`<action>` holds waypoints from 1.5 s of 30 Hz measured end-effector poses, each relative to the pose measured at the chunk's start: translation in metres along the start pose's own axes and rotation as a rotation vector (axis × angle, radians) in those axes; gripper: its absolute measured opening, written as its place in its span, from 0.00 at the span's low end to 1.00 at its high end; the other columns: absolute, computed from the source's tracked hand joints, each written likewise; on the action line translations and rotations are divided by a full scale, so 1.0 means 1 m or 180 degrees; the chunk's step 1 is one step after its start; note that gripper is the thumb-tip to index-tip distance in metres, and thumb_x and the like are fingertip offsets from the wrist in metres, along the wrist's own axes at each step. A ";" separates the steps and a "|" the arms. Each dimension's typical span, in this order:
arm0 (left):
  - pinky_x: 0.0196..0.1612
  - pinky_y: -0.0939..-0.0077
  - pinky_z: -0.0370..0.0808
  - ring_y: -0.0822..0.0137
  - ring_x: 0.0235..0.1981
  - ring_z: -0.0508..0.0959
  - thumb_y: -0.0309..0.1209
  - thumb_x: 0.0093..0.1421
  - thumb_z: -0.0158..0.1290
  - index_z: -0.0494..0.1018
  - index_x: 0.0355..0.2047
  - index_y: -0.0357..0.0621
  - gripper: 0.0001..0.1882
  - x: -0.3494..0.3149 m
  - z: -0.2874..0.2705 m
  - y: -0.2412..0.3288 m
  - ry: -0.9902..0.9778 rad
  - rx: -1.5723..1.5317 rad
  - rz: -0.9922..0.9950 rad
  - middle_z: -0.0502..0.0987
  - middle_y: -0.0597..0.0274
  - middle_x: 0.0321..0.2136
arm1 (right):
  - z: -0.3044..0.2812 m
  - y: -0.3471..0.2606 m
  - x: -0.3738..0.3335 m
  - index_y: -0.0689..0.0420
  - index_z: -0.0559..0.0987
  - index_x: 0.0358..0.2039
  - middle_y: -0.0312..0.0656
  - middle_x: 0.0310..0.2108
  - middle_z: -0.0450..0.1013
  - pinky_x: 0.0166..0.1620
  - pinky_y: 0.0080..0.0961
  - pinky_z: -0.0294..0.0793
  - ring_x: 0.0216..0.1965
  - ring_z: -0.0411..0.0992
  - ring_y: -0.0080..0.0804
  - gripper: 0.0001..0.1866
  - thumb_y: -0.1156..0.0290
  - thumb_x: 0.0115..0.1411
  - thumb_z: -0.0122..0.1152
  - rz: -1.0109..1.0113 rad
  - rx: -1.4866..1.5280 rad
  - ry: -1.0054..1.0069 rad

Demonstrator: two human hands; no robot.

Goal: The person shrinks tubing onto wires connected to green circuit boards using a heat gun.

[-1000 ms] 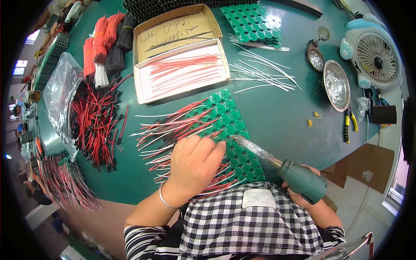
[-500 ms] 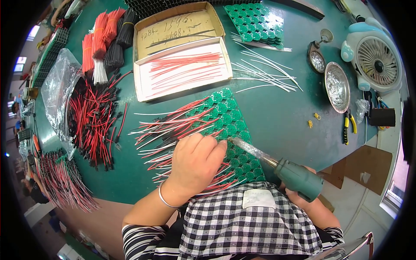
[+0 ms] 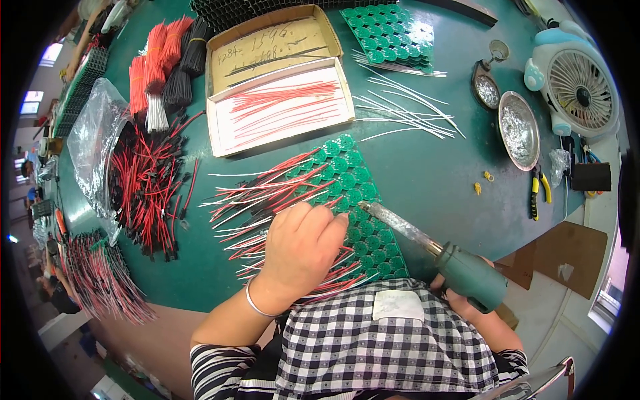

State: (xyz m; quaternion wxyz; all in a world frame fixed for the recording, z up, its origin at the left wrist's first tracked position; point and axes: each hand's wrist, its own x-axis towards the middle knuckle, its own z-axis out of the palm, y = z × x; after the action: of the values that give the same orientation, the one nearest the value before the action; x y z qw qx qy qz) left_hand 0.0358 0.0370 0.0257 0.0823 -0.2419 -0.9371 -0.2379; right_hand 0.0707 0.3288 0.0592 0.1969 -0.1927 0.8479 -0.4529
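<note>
From here, the green board (image 3: 365, 233) lies on the tabletop (image 3: 433, 190). My left hand (image 3: 303, 243) is curled closed over its left part; what it pinches I can't tell. My right hand (image 3: 460, 303) wraps the soldering iron (image 3: 435, 248), tip at the board. I'd brace the left and touch briefly, sparing the wires (image 3: 283, 193) left of it.

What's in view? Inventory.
Table: 1, green, centre
Panel: 1, green, centre
Panel stack: 1, green, top
Iron: 1, green, centre
Boxes: 2, white, brown, top
Bundles: several, mixed, left
Leads: many, red-black, left
Lead bunch: 1, mixed, lower left
Bag: 1, clear, left
Loose wires: many, white, top
Bowl: 1, silver, right
Dish: 1, dark, right
Fan: 1, white-blue, right
Pliers: 1, yellow-black, right
Bits: 2, yellow, right
Apron: 1, black-white, bottom
Left hand: 1, bare, over panel
Right hand: 1, bare, on iron
</note>
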 end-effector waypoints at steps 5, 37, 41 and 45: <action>0.30 0.69 0.68 0.63 0.26 0.70 0.23 0.40 0.59 0.76 0.31 0.43 0.14 0.003 -0.002 0.003 -0.0029 0.0066 0.0016 0.69 0.64 0.24 | 0.006 0.008 -0.006 0.59 0.79 0.35 0.43 0.32 0.77 0.40 0.33 0.77 0.33 0.77 0.41 0.10 0.78 0.50 0.60 -0.0482 -0.0588 0.0280; 0.24 0.68 0.68 0.60 0.22 0.71 0.20 0.40 0.58 0.69 0.23 0.44 0.10 0.010 0.010 0.000 0.0214 -0.0160 -0.0228 0.68 0.62 0.21 | 0.011 0.016 -0.031 0.58 0.79 0.36 0.41 0.31 0.78 0.39 0.32 0.74 0.30 0.76 0.38 0.11 0.70 0.51 0.60 0.0206 0.0262 0.0285; 0.26 0.67 0.68 0.60 0.24 0.71 0.21 0.42 0.58 0.69 0.23 0.44 0.09 0.006 0.010 0.002 0.0210 -0.0116 -0.0182 0.68 0.62 0.22 | 0.032 0.019 -0.046 0.65 0.72 0.48 0.44 0.32 0.76 0.35 0.29 0.74 0.27 0.74 0.33 0.21 0.64 0.59 0.56 0.0288 0.1751 0.0860; 0.29 0.65 0.68 0.59 0.26 0.71 0.24 0.44 0.58 0.69 0.26 0.44 0.09 0.005 0.006 0.004 0.0141 -0.0096 -0.0181 0.68 0.61 0.23 | 0.051 0.031 -0.061 0.66 0.67 0.55 0.49 0.51 0.70 0.35 0.28 0.74 0.28 0.74 0.34 0.25 0.69 0.58 0.55 0.0220 0.2402 0.1362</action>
State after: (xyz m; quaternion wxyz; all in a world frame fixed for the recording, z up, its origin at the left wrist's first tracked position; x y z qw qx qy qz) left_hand 0.0327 0.0450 0.0238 0.0925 -0.2111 -0.9378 -0.2596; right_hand 0.1436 0.3398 0.0167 0.0884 0.0194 0.6506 -0.7540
